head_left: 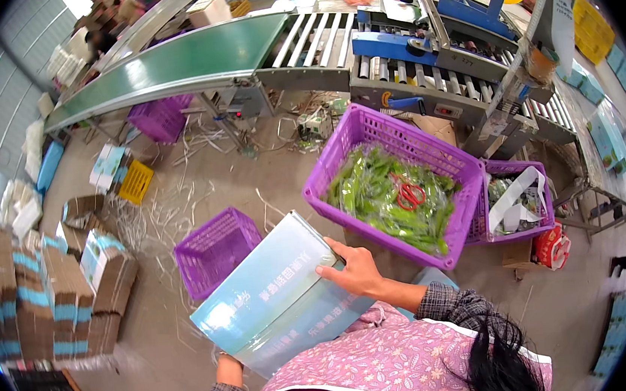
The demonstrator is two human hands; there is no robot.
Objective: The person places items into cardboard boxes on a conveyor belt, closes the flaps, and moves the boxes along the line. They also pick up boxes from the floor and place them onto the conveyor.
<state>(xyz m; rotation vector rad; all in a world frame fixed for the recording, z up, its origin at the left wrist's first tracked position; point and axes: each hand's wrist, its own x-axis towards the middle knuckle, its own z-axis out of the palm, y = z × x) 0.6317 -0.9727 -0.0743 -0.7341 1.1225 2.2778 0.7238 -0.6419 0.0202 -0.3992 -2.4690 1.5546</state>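
Observation:
A light-blue printed cardboard box (pixel 278 300) is held tilted in front of my apron, its top seam covered by clear tape. My right hand (pixel 354 268) grips its far right end, thumb on the top face and fingers over the edge. Under the near left end goes my left hand (pixel 229 368); only the wrist shows, and the box hides the fingers. Just beyond my right hand stands a large purple plastic crate (pixel 318 186) of green vegetables (pixel 364 202) in clear plastic bags. Red-handled scissors (pixel 409 194) lie on the bags.
A small purple crate (pixel 216 250) sits on the floor beyond the box. Ahead run a green belt conveyor (pixel 164 57), a roller conveyor (pixel 315 37) and a blue carton-sealing machine (pixel 394 43). Stacks of flattened cartons (pixel 67 287) stand left. White strapping scraps (pixel 151 217) litter the floor.

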